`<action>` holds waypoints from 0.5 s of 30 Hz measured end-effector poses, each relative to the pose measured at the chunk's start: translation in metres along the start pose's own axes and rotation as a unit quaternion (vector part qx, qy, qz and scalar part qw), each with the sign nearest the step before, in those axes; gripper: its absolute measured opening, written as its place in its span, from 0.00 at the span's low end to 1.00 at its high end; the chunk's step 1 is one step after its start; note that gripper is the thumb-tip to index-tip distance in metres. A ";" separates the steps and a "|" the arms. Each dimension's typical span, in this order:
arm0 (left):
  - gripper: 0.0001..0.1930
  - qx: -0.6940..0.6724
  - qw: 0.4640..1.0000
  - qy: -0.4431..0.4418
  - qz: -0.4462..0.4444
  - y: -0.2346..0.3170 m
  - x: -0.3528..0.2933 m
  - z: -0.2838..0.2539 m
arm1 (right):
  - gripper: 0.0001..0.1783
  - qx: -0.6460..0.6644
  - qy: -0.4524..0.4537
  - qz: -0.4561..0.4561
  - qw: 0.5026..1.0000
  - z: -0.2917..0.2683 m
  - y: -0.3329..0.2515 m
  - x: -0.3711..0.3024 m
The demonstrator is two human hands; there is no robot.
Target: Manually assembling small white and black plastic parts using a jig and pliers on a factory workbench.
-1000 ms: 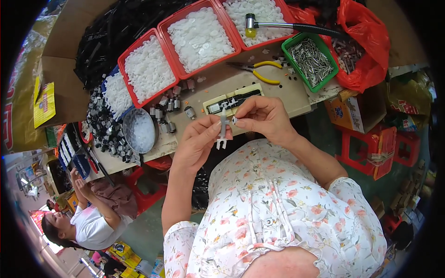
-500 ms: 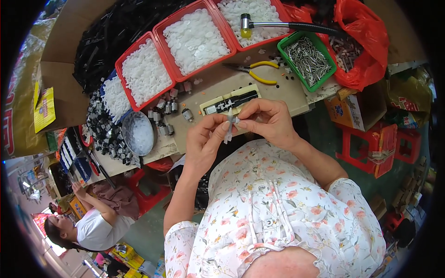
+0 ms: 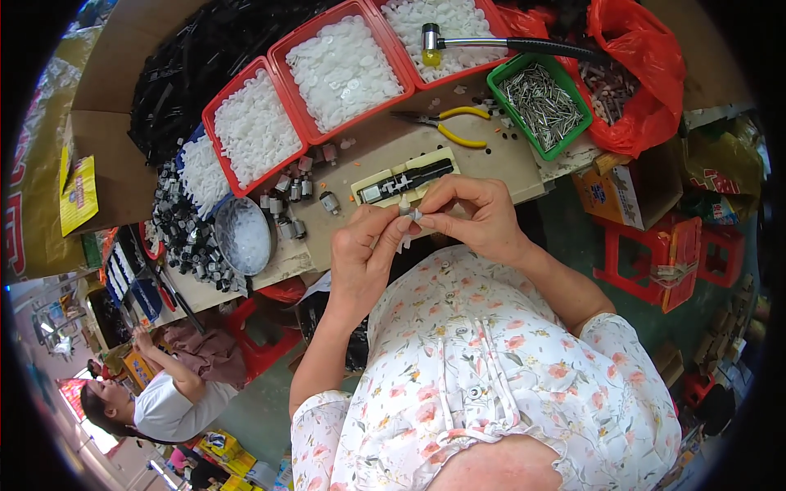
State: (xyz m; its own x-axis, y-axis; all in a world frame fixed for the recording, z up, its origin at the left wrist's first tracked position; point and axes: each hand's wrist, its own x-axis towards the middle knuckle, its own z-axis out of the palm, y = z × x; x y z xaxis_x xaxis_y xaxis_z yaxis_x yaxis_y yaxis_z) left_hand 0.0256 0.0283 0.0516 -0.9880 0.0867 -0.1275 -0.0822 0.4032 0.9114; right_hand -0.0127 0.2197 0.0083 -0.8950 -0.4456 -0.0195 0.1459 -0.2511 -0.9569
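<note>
Above the near edge of the bench, my left hand (image 3: 358,252) and my right hand (image 3: 481,219) meet fingertip to fingertip. Both are closed in a pinch on a small white plastic part (image 3: 405,209), whose lower end sticks out beneath the fingers. Its exact kind is too small to make out. Just beyond my fingertips lies a cream fixture (image 3: 444,155). In it rests a long black casing (image 3: 431,173) with a silver motor (image 3: 373,194) at its left end and white pieces in the middle.
Yellow-handled pliers (image 3: 463,124) lie behind the fixture. A hammer (image 3: 524,44) rests across a red tray (image 3: 413,78) of white parts and a green tray (image 3: 557,150) of metal pins. Small motors (image 3: 329,202) and a metal bowl (image 3: 244,236) are leftward. Another person (image 3: 176,401) sits at left.
The white part has turned and shifted slightly between my fingertips, and its grey strip-like side shows less. My hands stay close together over nearly the same spot.
</note>
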 end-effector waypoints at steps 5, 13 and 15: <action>0.08 0.000 1.000 0.000 0.028 -0.003 0.000 0.001 | 0.05 -0.097 -0.009 -0.070 0.993 -0.001 -0.008 0.001; 0.06 -0.009 0.999 -0.022 0.034 -0.001 0.003 -0.001 | 0.07 -0.189 -0.038 -0.137 0.972 -0.004 -0.016 0.003; 0.06 -0.021 0.999 -0.037 0.032 0.002 0.004 -0.002 | 0.07 -0.188 -0.040 -0.144 0.971 -0.004 -0.014 0.003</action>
State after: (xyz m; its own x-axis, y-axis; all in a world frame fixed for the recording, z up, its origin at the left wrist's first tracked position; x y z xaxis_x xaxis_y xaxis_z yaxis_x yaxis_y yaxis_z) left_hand 0.0216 0.0280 0.0535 -0.9792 0.1788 -0.0959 -0.0264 0.3568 0.9338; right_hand -0.0189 0.2252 0.0203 -0.8378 -0.4728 0.2729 -0.2837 -0.0500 -0.9576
